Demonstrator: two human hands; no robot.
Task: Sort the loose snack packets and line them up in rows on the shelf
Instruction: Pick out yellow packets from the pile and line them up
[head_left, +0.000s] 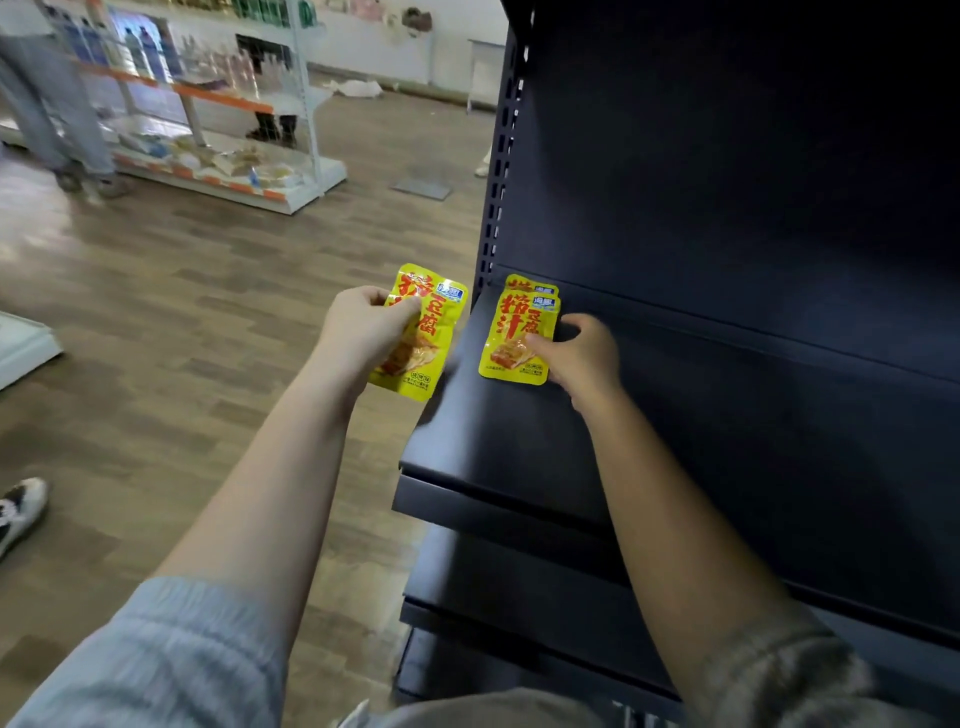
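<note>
Snack packets (521, 332), yellow with red lettering and a picture of tofu, sit at the back left corner of the dark shelf (519, 447), one laid on top of another so that a second top edge peeks out behind the front one. The right hand (582, 353) holds this little stack, thumb pressed on the lower right of the front packet and fingers curled behind its right edge. The stack stands nearly upright, close to the shelf's back panel, though I cannot tell whether it leans on it.

Just off the left end of the shelf, over the wooden floor (182, 312), the left hand (363, 332) grips another yellow packet (423, 338) of the same kind, fingers wrapped round its left side and thumb across the front. It tilts slightly to the right and is clear of the shelf, near the stack but not touching it.

Both forearms are bare, with grey sleeves (171, 660) pushed up. Across the room stands a white shelving unit (218, 130) holding bottles and packets, with someone's legs (57, 109) beside it, and a sneaker (21, 509) shows at the left edge.
</note>
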